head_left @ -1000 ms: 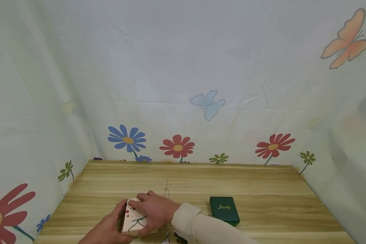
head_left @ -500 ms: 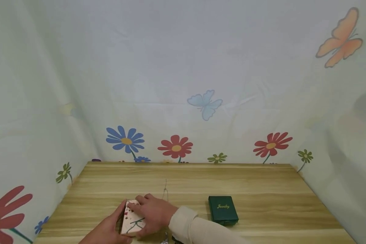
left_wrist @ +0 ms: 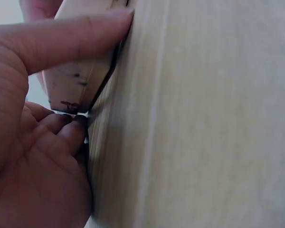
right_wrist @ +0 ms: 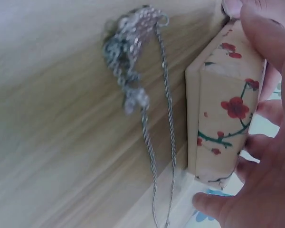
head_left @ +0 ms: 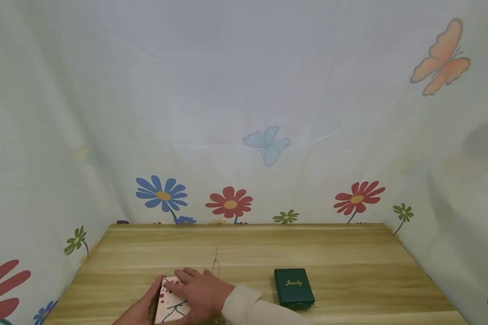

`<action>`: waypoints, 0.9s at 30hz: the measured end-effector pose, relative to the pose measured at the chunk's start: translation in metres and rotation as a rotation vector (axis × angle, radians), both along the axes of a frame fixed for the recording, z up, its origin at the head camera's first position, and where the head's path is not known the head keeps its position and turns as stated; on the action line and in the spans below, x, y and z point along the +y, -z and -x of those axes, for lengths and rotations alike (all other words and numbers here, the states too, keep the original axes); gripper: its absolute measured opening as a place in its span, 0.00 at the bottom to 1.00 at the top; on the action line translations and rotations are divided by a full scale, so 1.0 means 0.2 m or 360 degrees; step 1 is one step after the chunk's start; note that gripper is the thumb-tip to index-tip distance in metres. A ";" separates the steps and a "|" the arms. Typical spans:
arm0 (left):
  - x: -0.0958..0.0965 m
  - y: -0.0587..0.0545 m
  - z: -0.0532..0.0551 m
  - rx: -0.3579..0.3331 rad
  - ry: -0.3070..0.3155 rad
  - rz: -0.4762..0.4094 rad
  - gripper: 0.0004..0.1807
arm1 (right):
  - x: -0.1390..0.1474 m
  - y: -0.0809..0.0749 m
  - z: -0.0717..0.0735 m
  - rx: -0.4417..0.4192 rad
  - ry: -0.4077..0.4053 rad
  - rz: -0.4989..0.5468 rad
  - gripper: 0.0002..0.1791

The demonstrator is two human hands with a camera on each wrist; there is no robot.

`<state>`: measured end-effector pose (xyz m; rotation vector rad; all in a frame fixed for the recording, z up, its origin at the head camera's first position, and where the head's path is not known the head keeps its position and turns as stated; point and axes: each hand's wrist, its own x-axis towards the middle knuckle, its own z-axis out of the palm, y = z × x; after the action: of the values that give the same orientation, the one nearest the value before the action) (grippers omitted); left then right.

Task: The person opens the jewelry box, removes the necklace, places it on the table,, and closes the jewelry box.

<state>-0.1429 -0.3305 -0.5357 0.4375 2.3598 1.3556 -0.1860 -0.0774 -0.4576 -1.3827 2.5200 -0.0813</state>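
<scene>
A cream cardboard box (right_wrist: 223,109) printed with red blossoms and green branches sits low on the wooden table, at the bottom left of the head view. My left hand (left_wrist: 38,161) grips it from the left, with the thumb along its lower side and the fingers curled at its end. Over the lid lies my right hand (head_left: 205,291), palm down with fingers spread, the thumb at the near end and the fingers reaching towards the far edge. Beside the box lies a silver chain necklace (right_wrist: 137,42) with a sparkling cluster, mostly hidden behind my right hand in the head view.
A dark green box (head_left: 294,289) lettered "Jewelry" stands to the right of my right forearm. The wooden table (head_left: 341,253) ends at a pale curtain (head_left: 211,90) with printed flowers and butterflies, which encloses the back and both sides.
The head view has tilted up and shifted slightly, so everything sits lower. My right fingers lie flatter and more spread on the lid. My left hand keeps its hold on the cardboard box.
</scene>
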 end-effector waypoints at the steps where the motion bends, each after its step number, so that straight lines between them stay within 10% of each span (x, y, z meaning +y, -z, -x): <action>1: -0.01 0.02 0.00 -0.0007 0.0005 -0.0025 0.66 | 0.01 0.00 0.00 -0.0001 0.0002 -0.0005 0.49; 6: -0.01 0.01 -0.01 -0.0118 -0.0109 -0.0011 0.68 | 0.15 -0.03 0.02 -0.0014 -0.0013 0.0000 0.54; 13: 0.17 -0.26 -0.09 -0.0210 -0.0431 0.0194 0.67 | 0.45 -0.10 0.03 0.0057 0.0048 0.0065 0.59; 21: 0.45 -0.45 -0.08 0.0059 -0.0444 0.0536 0.69 | 0.76 -0.18 0.00 0.0091 0.0124 0.0131 0.59; 27: 0.65 -0.50 -0.05 0.0324 -0.0351 0.0542 0.71 | 0.94 -0.18 0.01 0.0027 0.0255 0.0199 0.60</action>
<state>-0.1328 -0.2006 -0.4359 0.2286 2.8092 1.0008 -0.1877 0.1104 -0.4218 -1.2267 2.6763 -0.2630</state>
